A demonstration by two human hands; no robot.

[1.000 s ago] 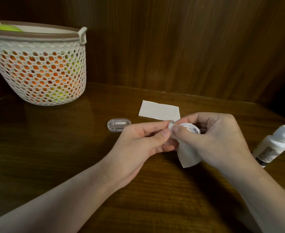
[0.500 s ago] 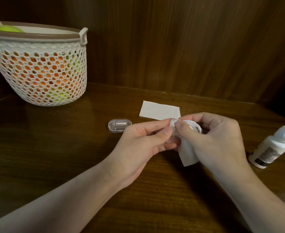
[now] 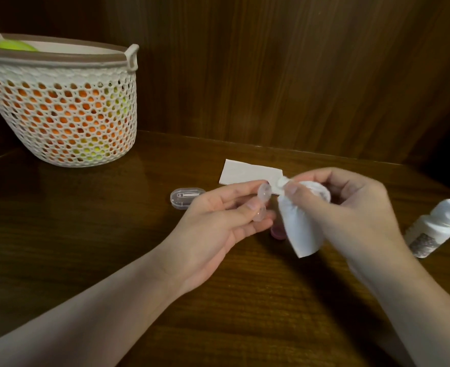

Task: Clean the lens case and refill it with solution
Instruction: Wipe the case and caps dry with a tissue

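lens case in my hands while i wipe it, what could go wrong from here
1. The clear lens case is pinched only at the fingertips of the left hand; it could slip onto the table.
2. The tissue in the right hand may leave lint in the wells.
3. The solution bottle stands just beside the right forearm; a pull-back could knock it over.

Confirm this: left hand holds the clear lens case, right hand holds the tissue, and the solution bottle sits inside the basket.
Wrong on the bottle. The head view shows the solution bottle on the table at the right, not inside the basket. The left hand holds the lens case; the right hand holds the tissue.
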